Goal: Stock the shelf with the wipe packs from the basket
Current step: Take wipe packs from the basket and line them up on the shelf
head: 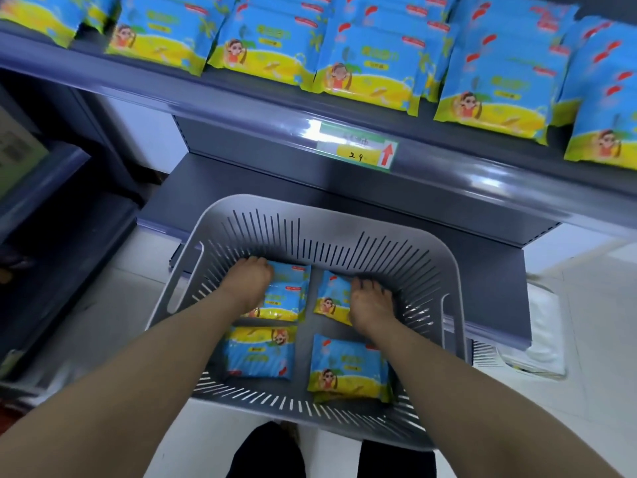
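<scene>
While the shelf [241, 94] already carries rows of wipe packs [372, 70], at least four more lie in the basket [344, 222]. The left hand [253, 282] curls round the far-left pack [291, 291], the right hand [370, 301] round the far-right pack [331, 298]; neither looks lifted.

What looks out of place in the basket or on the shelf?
Only the near-left wipe pack in the basket: it lies reversed, yellow edge toward the shelf, unlike the near-right pack. Nothing spilled or damaged.

A shelf-edge price tag [358, 146] reads "29" beside a red up arrow; pack print is illegible
</scene>
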Action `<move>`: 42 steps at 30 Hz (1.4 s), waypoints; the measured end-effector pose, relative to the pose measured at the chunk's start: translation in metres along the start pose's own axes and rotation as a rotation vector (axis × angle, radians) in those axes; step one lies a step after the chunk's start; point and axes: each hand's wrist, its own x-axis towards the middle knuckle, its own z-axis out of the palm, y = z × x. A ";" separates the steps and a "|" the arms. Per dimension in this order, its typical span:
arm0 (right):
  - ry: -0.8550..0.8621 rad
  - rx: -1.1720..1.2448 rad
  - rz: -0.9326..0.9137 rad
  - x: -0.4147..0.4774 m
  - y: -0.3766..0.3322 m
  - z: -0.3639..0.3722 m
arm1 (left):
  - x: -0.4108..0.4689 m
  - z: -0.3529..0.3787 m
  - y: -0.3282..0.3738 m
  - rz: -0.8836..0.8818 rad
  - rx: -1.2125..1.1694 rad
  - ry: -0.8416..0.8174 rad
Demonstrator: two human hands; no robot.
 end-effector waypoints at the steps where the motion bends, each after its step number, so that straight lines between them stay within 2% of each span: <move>1: -0.019 0.010 0.014 0.000 0.000 0.000 | -0.002 -0.003 0.000 -0.001 -0.015 -0.007; 5: -0.026 0.055 0.049 -0.007 0.000 -0.004 | -0.016 -0.020 0.002 0.014 -0.068 0.023; 12: 0.187 -0.006 -0.071 -0.043 0.002 -0.072 | -0.049 -0.099 0.002 0.048 -0.157 0.056; 20: 0.442 -0.048 -0.171 -0.120 0.059 -0.204 | -0.091 -0.256 0.010 0.173 -0.150 0.304; 24: 0.647 -0.082 -0.099 -0.158 0.108 -0.261 | -0.096 -0.324 0.023 0.246 -0.211 0.446; 27: 0.727 -0.089 -0.019 -0.173 0.153 -0.293 | -0.089 -0.358 0.042 0.281 -0.306 0.533; 32: 0.595 -0.169 0.117 -0.162 0.220 -0.309 | -0.064 -0.390 0.073 0.256 -0.398 0.537; 36: 0.496 -0.055 0.099 -0.142 0.250 -0.304 | -0.041 -0.407 0.087 0.217 -0.399 0.530; 42: 0.526 -0.147 0.038 -0.114 0.260 -0.308 | -0.012 -0.409 0.101 0.120 -0.361 0.427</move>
